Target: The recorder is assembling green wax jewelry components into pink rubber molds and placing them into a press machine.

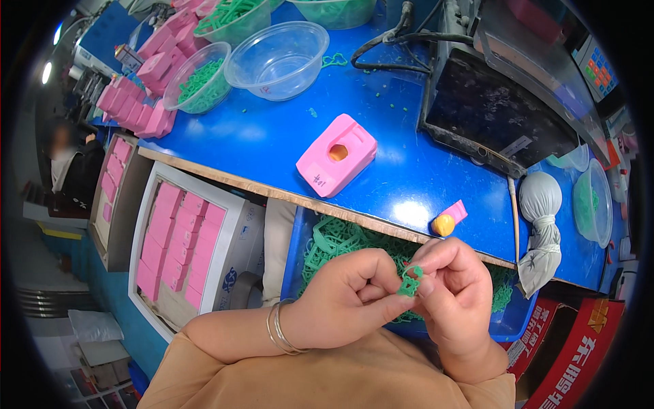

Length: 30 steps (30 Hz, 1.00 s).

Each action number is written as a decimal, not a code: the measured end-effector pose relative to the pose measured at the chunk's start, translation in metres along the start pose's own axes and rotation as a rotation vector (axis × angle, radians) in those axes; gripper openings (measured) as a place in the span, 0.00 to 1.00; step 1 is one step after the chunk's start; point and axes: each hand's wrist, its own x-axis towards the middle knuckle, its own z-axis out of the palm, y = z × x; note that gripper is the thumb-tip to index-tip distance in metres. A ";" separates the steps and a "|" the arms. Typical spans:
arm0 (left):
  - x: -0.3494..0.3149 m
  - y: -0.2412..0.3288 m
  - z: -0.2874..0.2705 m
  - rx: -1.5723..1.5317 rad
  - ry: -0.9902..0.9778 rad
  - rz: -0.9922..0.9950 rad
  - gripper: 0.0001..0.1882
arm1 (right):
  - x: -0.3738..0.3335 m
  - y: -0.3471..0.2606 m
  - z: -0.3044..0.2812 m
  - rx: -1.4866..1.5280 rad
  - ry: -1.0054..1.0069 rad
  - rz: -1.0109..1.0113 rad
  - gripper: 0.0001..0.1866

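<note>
Above the front edge of the blue table, both my hands are closed on a small green wax-like or plastic piece (410, 282). My left hand (351, 290) pinches its left side between thumb and fingers. The fingertips of my right hand (451, 286) grip the other side, hiding part of it. Beneath my hands, a blue bin (528, 319) holds a tangle of green strands (334, 242). On the table ahead lies a pink block (319, 165) with a round hole showing orange inside. Nearer my right hand, a yellow rounded piece (443, 225) rests against a pink strip (455, 210).
Clear bowls (278, 51), some with green pieces, stand at the back left beside stacked pink blocks (129, 105). A black machine (504, 102) and a tied grey cloth pouch (540, 198) are at right. Boxes of pink blocks (180, 232) stand left; a person (78, 163) sits beyond.
</note>
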 end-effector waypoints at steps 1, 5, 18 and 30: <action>0.000 0.000 0.000 0.000 0.000 0.000 0.09 | 0.000 -0.001 0.000 0.020 0.003 0.020 0.07; 0.001 0.004 0.002 -0.032 0.005 -0.042 0.10 | 0.001 0.002 -0.002 0.014 -0.023 -0.003 0.07; 0.002 0.005 0.001 -0.018 0.002 -0.050 0.10 | 0.001 0.001 0.003 -0.036 0.019 -0.017 0.07; 0.001 0.000 -0.002 0.000 -0.016 -0.034 0.09 | 0.001 0.004 0.000 -0.050 -0.023 -0.038 0.08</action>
